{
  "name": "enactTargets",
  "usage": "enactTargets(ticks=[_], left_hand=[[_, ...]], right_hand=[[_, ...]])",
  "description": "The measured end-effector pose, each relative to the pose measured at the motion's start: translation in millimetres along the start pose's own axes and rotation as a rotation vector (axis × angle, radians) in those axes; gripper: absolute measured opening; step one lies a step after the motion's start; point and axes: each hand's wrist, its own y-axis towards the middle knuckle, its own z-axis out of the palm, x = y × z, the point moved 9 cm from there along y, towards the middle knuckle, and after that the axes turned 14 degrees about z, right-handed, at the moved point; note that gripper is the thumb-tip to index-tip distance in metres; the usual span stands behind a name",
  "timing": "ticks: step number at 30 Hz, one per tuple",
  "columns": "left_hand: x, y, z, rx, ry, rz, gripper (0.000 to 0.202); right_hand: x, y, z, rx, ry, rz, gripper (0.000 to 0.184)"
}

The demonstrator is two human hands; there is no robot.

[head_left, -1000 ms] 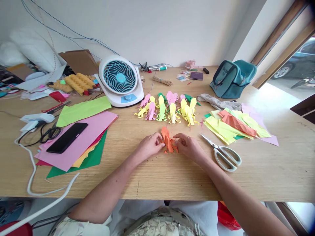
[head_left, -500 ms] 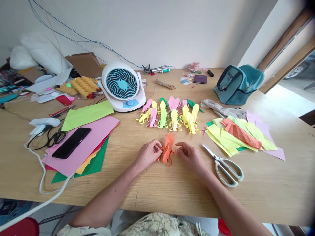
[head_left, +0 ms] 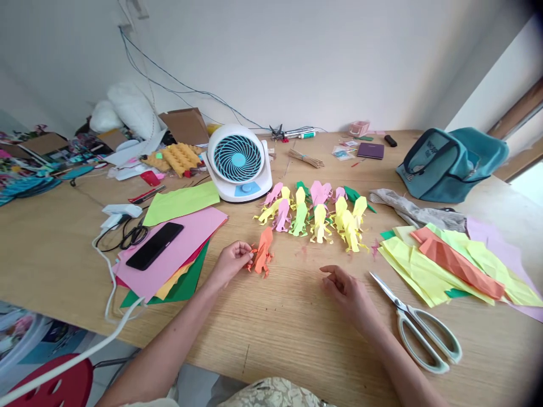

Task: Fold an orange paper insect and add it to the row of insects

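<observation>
My left hand (head_left: 234, 261) pinches a side leg of an orange folded-paper animal (head_left: 263, 244) with a long body and thin curled legs. To the right, my right hand (head_left: 343, 285) is apart from the figure, holding nothing, its index finger stretched out and the other fingers loosely bent. Scissors (head_left: 413, 322) with pale handles lie just right of that hand, blades slightly apart. Beyond both hands stand similar figures in rows: yellow ones (head_left: 320, 223), a light green one (head_left: 299, 219), pink ones (head_left: 319, 193) and dark green ones (head_left: 356, 196).
Paper pieces (head_left: 407, 265) in yellow, orange and purple lie at the right near a grey cloth (head_left: 418, 210) and a teal bag (head_left: 453, 164). On the left are coloured sheets (head_left: 203, 220) with a black phone (head_left: 155, 246). A white fan (head_left: 240, 161) stands behind.
My right hand has moved away from the orange figure to the right. My left hand keeps its pinch on the leg. The view has turned left.
</observation>
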Motion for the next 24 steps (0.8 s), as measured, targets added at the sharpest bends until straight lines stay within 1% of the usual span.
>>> enactTargets(ticks=[6, 9, 11, 14, 19, 22, 24], left_hand=[[4.0, 40.6, -40.5, -0.131, -0.068, 0.007, 0.045], [2.5, 64.2, -60.8, -0.209, -0.067, 0.029, 0.042], [3.8, 79.9, -69.2, -0.236, -0.045, 0.025, 0.038], [12.2, 100.1, -72.5, -0.246, 0.019, -0.004, 0.028], [32.7, 121.4, -66.4, -0.22, 0.216, -0.039, 0.017], [32.2, 129.1, -66.0, -0.185, 0.342, 0.009, 0.007], [24.6, 129.6, -69.4, -0.182, 0.424, 0.068, 0.011]], right_hand=[[-7.6, 2.4, 4.7, 0.009, -0.03, 0.003, 0.03], [-9.3, 2.7, 6.8, 0.019, -0.031, -0.003, 0.03], [-10.2, 2.6, 7.7, 0.026, -0.034, -0.001, 0.03], [-11.5, 2.4, 9.2, 0.04, -0.045, 0.009, 0.031], [-13.1, 3.0, 10.1, 0.042, -0.066, 0.018, 0.033], [-14.3, 3.6, 10.1, 0.028, -0.076, 0.008, 0.033], [-15.6, 3.9, 10.4, 0.021, -0.089, 0.002, 0.032]])
